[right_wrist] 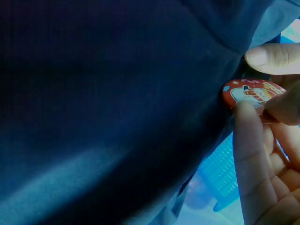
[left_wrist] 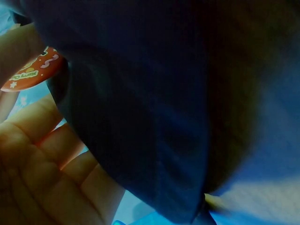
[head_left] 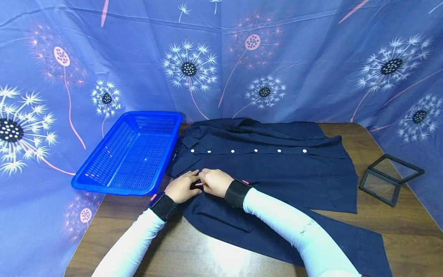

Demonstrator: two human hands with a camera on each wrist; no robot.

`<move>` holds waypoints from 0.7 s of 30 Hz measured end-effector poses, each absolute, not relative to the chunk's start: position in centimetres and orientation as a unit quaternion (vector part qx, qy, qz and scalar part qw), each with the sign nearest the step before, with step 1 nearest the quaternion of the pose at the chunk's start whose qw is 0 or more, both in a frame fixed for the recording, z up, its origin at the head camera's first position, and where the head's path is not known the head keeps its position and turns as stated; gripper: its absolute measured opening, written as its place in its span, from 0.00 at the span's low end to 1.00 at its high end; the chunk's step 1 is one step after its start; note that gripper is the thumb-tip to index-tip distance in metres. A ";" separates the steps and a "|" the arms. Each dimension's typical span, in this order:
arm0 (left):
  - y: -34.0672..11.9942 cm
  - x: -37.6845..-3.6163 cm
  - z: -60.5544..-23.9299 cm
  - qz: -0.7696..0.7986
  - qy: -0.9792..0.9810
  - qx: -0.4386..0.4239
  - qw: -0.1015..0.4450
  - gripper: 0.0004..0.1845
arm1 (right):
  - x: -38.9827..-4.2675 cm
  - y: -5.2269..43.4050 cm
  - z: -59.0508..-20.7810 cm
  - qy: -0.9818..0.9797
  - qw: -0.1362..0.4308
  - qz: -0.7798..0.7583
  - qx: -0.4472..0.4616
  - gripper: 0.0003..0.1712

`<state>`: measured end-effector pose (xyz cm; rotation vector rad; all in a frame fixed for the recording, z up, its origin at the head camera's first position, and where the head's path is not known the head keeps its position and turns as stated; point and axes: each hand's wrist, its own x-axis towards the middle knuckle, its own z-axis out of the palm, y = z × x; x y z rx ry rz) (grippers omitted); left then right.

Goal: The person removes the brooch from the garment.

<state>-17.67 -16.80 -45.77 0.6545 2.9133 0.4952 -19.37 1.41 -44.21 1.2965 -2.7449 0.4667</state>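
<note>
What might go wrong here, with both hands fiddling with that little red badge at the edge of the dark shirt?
The small round red badge is only pinched at its rim by the right hand, so it could slip. The left hand grips the navy button-up shirt right beside it; if the badge has a pin, which I cannot see, fingers could get pricked.

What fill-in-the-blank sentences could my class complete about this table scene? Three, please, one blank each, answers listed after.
1. The dark shirt lies spread on a ____ table.
2. Left of the shirt stands a ____ plastic basket.
3. The right hand and left hand hold a small round ____ at the shirt's edge.

Missing words: wooden; blue; badge
</note>
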 end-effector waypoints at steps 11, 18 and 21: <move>-16.8 -17.5 -45.7 0.169 0.958 0.227 0.043 0.25 | -19.3 1.6 -44.3 -0.884 0.013 0.153 0.442 0.13; -16.8 -17.3 -45.7 0.161 0.960 0.226 0.044 0.24 | -19.3 1.7 -44.4 -0.877 0.009 0.165 0.450 0.12; -16.8 -17.2 -45.7 0.159 0.958 0.235 0.039 0.23 | -19.3 1.8 -44.4 -0.877 0.011 0.160 0.454 0.12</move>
